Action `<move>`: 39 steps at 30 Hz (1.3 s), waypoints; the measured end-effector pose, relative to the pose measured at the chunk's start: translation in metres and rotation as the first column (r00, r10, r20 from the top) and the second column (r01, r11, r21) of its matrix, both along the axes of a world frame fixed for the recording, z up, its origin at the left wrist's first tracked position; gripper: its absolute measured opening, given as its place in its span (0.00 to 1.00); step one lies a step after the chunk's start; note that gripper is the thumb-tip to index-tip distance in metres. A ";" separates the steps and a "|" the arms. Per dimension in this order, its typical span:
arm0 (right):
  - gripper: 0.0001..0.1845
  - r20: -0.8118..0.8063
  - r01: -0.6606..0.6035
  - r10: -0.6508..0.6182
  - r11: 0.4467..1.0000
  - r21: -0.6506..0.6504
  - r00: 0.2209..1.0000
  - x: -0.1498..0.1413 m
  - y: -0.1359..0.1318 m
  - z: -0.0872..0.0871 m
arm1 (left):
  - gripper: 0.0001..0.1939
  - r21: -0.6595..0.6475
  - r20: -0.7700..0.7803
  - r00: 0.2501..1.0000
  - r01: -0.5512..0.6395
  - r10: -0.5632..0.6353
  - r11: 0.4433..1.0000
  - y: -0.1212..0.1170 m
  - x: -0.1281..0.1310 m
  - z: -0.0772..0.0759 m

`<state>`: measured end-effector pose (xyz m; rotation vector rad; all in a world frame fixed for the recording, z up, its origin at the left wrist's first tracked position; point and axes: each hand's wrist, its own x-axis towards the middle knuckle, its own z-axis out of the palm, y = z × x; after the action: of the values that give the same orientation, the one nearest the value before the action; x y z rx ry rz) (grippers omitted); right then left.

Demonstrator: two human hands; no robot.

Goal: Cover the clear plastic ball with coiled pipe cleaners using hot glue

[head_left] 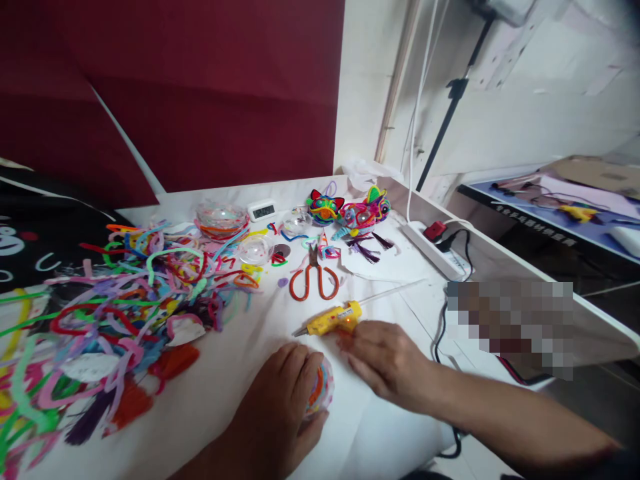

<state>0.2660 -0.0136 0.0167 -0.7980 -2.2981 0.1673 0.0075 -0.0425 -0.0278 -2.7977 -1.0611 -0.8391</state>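
My left hand is wrapped round a small clear ball-like piece with orange, blue and pink strands in it; the palm hides much of it. Just to the right, my right hand has its fingers closed round the grip of a yellow hot glue gun. The gun's metal nozzle points left, above the fingers of my left hand. A glue stick sticks out of its back, and a small orange light glows on its side. Beyond the gun lie orange-handled scissors, blades pointing away.
Pipe cleaners are heaped across the left side. Clear half shells, a digital timer and finished-looking colourful figures stand at the back. A white power strip with plugs and black cables lies along the right edge.
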 end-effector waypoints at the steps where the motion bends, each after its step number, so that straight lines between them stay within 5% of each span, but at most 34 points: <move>1: 0.19 0.021 0.077 -0.077 0.997 -0.004 0.997 0.005 0.002 0.003 | 0.35 -0.012 0.003 1.000 0.008 -0.008 1.000 0.000 0.000 0.002; 5: 0.18 0.346 0.362 -0.285 0.914 -0.183 0.894 0.017 0.011 0.014 | 0.34 -0.024 0.029 0.999 0.026 -0.025 0.999 0.001 -0.001 0.008; 8: 0.17 0.545 0.492 -0.255 0.798 -0.348 0.799 0.012 0.015 0.021 | 0.34 -0.040 0.053 0.998 0.040 -0.037 0.998 0.000 -0.001 0.010; 12: 0.14 0.590 0.559 -0.235 0.691 -0.457 0.772 0.001 0.018 0.028 | 0.37 -0.113 0.104 0.993 0.073 -0.061 0.991 -0.002 -0.001 0.015; 18: 0.09 0.445 0.495 -0.254 0.636 -0.592 0.859 0.005 0.020 0.028 | 0.35 -0.207 0.226 0.974 0.031 0.017 0.978 0.001 -0.006 0.027; 29: 0.14 0.042 0.410 -0.495 0.667 -0.621 0.868 0.028 0.022 0.030 | 0.29 -0.115 0.341 0.925 -0.134 0.166 0.984 0.004 -0.018 0.037; 39: 0.34 -0.358 0.005 -0.513 0.577 -0.816 0.780 0.020 0.018 0.052 | 0.26 -0.094 0.386 0.892 -0.216 0.235 0.972 0.029 -0.014 0.020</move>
<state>0.2862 0.0046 0.0688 -1.3112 -1.4140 1.1852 -0.0065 -0.0134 -0.0074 -2.5245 -1.4415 -1.4008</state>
